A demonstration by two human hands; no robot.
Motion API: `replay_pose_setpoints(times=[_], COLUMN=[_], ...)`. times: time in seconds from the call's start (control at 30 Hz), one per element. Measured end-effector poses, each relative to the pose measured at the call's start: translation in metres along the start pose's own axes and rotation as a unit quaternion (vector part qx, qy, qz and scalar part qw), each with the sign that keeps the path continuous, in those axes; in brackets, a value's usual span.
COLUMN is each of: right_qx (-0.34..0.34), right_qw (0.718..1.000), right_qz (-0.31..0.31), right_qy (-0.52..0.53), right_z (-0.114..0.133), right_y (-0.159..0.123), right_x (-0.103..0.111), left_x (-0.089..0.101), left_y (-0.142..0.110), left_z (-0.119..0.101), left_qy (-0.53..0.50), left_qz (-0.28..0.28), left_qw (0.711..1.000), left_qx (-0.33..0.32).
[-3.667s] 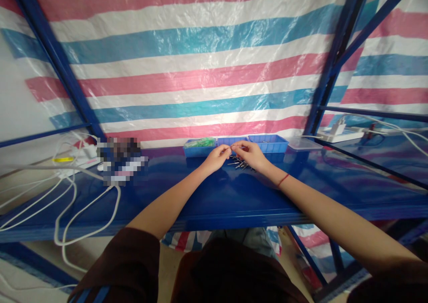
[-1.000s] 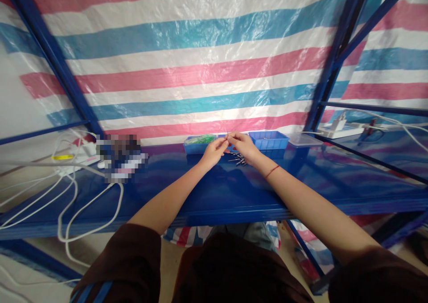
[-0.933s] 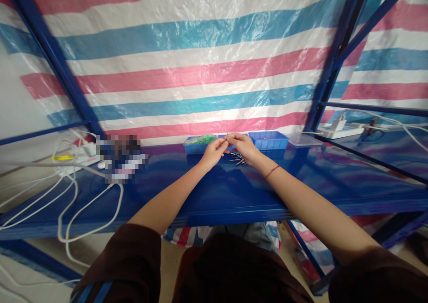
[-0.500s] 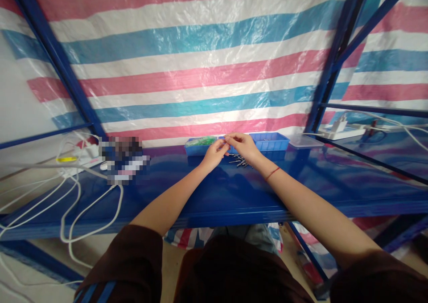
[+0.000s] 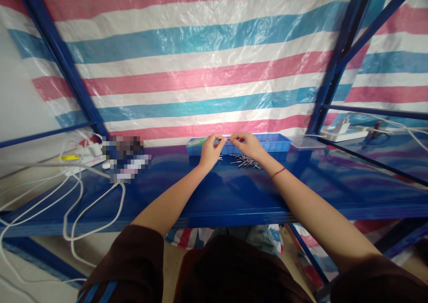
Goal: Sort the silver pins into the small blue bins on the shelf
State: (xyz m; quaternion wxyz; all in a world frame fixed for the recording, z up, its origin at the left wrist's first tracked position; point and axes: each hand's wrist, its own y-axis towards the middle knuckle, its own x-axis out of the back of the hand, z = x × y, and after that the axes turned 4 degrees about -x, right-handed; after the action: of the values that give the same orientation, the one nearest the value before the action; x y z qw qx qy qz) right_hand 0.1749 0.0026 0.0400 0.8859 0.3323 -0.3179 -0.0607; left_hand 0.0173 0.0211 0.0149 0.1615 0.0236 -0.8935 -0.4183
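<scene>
My left hand (image 5: 211, 152) is pinched closed, and a thin, light sliver shows at its fingertips. Facing it, my right hand (image 5: 248, 146) is also closed in a pinch, with a slim piece at its tips, too small to name. Both hands hover in front of the blue bins, their fingertips a short gap apart. Beneath the right hand, thin metal pin-like pieces (image 5: 247, 161) lie in a loose pile on the blue table (image 5: 230, 196). A few similar pieces (image 5: 220, 157) lie beside my left hand.
Along the back stand a blue bin with green contents (image 5: 194, 149), partly behind my left hand, and another blue bin (image 5: 276, 143) at right. A clear plastic lid (image 5: 307, 143) lies beyond it. White cables (image 5: 80, 196) and power strips (image 5: 347, 133) sit at the sides.
My hands have moved apart after their fingertips were together. The left has tipped more upright, the right has shifted slightly right, and more of the metal pile shows.
</scene>
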Motion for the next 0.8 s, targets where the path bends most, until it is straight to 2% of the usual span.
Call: replay_pose_setpoints(times=[0.13, 0.2, 0.27, 0.33, 0.4, 0.47, 0.57, 0.63, 0.7, 0.8], right_qx=[0.026, -0.022, -0.126, -0.240, -0.325, -0.375, -0.404, -0.409, -0.393, -0.331], right_qw=[0.999, 0.997, 0.983, 0.950, 0.911, 0.885, 0.869, 0.866, 0.876, 0.926], right_qz=[0.041, 0.067, 0.068, 0.015, -0.076, -0.157, -0.182, -0.167, -0.146, -0.084], right_qy=[-0.018, 0.026, 0.112, 0.199, 0.241, 0.228, 0.220, 0.236, 0.237, 0.160], right_z=[0.004, 0.005, 0.001, -0.008, -0.021, -0.037, -0.055, -0.058, -0.055, -0.044], right_y=[-0.002, -0.001, 0.002, 0.006, 0.009, 0.011, 0.011, 0.010, 0.010, 0.010], right_x=[0.000, -0.001, 0.001, 0.007, 0.018, 0.030, 0.045, 0.049, 0.049, 0.044], left_x=[-0.001, -0.004, -0.006, -0.007, -0.007, -0.005, -0.005, -0.005, -0.007, -0.008], left_y=[0.001, 0.000, -0.001, -0.004, -0.008, -0.012, -0.016, -0.016, -0.016, -0.017], left_z=[0.001, 0.004, 0.007, 0.009, 0.011, 0.010, 0.005, 0.002, 0.001, 0.002], left_qy=[0.005, 0.012, 0.030, 0.060, 0.097, 0.136, 0.182, 0.202, 0.228, 0.277], left_qz=[0.007, 0.016, 0.036, 0.086, 0.175, 0.269, 0.353, 0.376, 0.381, 0.357], left_qw=[1.000, 1.000, 0.999, 0.994, 0.980, 0.952, 0.912, 0.897, 0.887, 0.886], left_qx=[-0.007, -0.001, 0.013, 0.014, -0.016, -0.061, -0.101, -0.118, -0.125, -0.101])
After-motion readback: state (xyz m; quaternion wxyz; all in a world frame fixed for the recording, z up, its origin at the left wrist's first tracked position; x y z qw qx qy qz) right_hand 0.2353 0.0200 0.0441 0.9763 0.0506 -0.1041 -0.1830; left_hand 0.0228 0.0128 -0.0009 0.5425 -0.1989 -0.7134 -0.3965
